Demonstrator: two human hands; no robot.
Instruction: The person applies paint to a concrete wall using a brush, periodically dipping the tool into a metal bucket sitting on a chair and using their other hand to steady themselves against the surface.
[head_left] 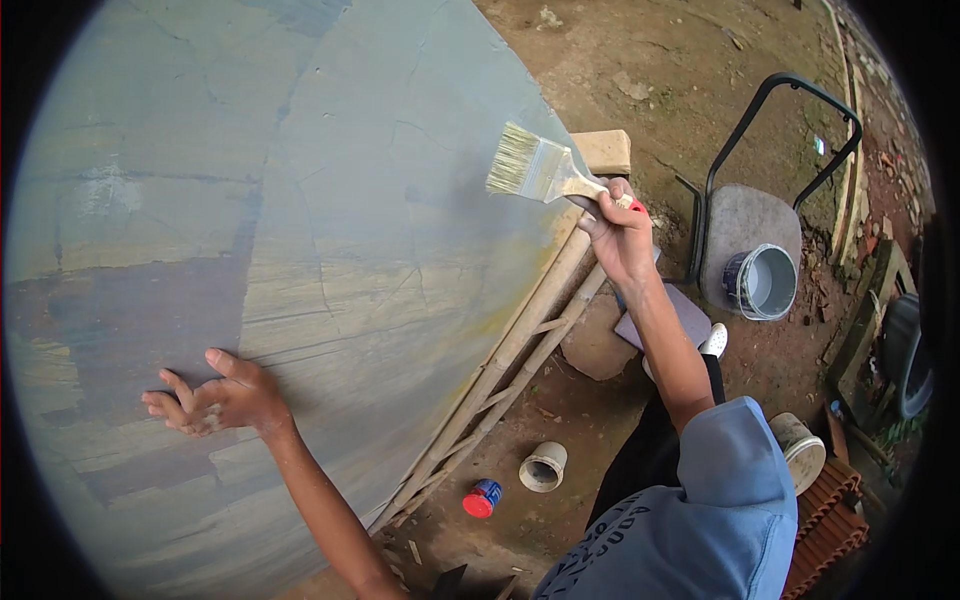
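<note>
A wide flat paintbrush [538, 167] with pale bristles, a metal band and a wooden handle is gripped by the handle in my right hand [622, 232]. Its bristles point left, over the right edge of a large painted wall [330, 180]. The wall is blue-grey at the top and yellowish lower down, with dark patches and thin cracks. My left hand [225, 398] is at the wall's lower left, over a dark grey patch, fingers spread and holding nothing. Whether its palm presses on the surface I cannot tell.
Bamboo poles [520, 350] run along the wall's edge. A chair [752, 240] carries a paint bucket [765, 282]. On the ground are a white pot [543, 467], a red-lidded can [482, 498], another bucket [797, 450] and stacked roof tiles [828, 530].
</note>
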